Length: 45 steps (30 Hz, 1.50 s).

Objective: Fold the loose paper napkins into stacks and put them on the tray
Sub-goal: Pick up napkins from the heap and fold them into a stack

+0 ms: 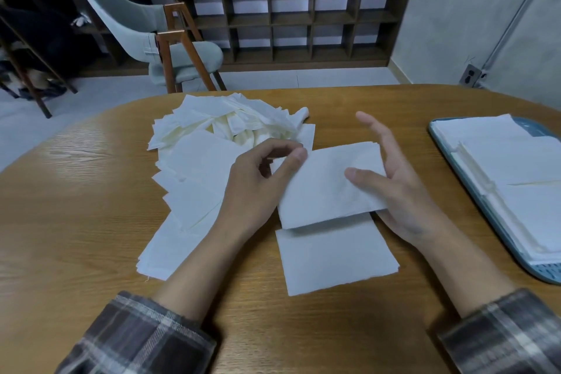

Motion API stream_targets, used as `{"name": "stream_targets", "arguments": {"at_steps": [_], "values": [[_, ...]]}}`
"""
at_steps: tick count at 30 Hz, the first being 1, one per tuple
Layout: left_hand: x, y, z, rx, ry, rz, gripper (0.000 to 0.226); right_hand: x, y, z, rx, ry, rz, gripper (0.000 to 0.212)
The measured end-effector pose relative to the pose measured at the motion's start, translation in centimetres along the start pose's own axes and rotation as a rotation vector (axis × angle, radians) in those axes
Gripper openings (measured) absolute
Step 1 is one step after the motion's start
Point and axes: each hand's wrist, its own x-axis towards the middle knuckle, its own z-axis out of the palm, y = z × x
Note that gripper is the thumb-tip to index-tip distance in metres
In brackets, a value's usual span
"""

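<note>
We look through one wide-angle camera worn on the head, facing forward and down over the table (76,206) (its edge bows near the borders). It sits near: the sleeves (136,337) enter at the bottom edge, while the chair (136,27) and shelf (303,18) lie well beyond.

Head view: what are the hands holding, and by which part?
A folded napkin: the left hand pinches its upper left corner, and the right hand clamps its right edge between thumb and palm.
</note>
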Motion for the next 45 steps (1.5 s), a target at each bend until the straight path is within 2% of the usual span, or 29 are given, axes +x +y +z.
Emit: {"name": "stream_targets", "arguments": {"at_steps": [3,7,10,12,15,18,21,24,27,32,36,38,40,42,45], "values": [[-0.1,0.3,-0.1,-0.181,-0.1,-0.128,0.019,0.3,0.2,-0.2,-0.027,0.07,0.005,0.077],[-0.1,-0.4,0.1,-0.101,-0.069,-0.121,0.033,0.3,0.3,-0.5,-0.083,0.041,0.043,0.065],[-0.2,-0.9,0.4,-0.032,-0.031,-0.106,0.038,0.1,0.1,-0.5,-0.068,-0.028,0.067,0.043],[-0.4,-1.1,0.6,0.067,-0.014,-0.044,0.045,0.1,0.3,-0.5,-0.218,0.015,0.037,0.032],[-0.8,-1.2,1.0,0.313,-0.026,0.157,0.048,0.3,0.5,-0.7,-0.458,0.184,0.005,0.034],[-1.2,-1.1,1.2,0.328,-0.219,0.17,0.024,0.6,1.1,-1.3,-0.492,0.286,0.001,0.036],[-1.4,-1.3,1.3,0.397,-0.473,0.097,0.022,0.8,1.3,-1.7,-0.488,0.322,-0.002,0.037],[-1.5,-1.4,1.3,0.334,-0.535,0.072,0.013,0.8,1.4,-1.6,-0.491,0.306,0.001,0.037],[-1.5,-1.4,1.2,0.305,-0.533,0.096,0.003,0.8,1.5,-1.7,-0.489,0.304,0.014,0.038],[-1.4,-1.1,1.0,0.299,-0.51,0.136,0.002,0.8,1.4,-1.7,-0.508,0.293,0.008,0.036],[-1.3,-0.6,0.6,0.089,-0.477,0.046,0.005,0.7,0.9,-1.2,-0.414,0.237,-0.017,0.018],[-1.1,-0.3,0.4,-0.011,-0.426,0.006,0.006,0.6,0.5,-1.0,-0.297,0.194,-0.006,0.028],[-0.8,-0.2,0.3,-0.026,-0.352,0.011,0.006,0.5,0.6,-1.0,-0.281,0.129,0.024,0.037],[-0.6,-0.2,0.2,-0.029,-0.269,0.028,0.007,0.2,0.8,-0.8,-0.294,0.044,0.045,0.031],[-0.5,-0.1,0.2,-0.028,-0.177,0.03,0.004,0.1,0.8,-0.4,-0.321,0.064,0.063,0.013]]}}
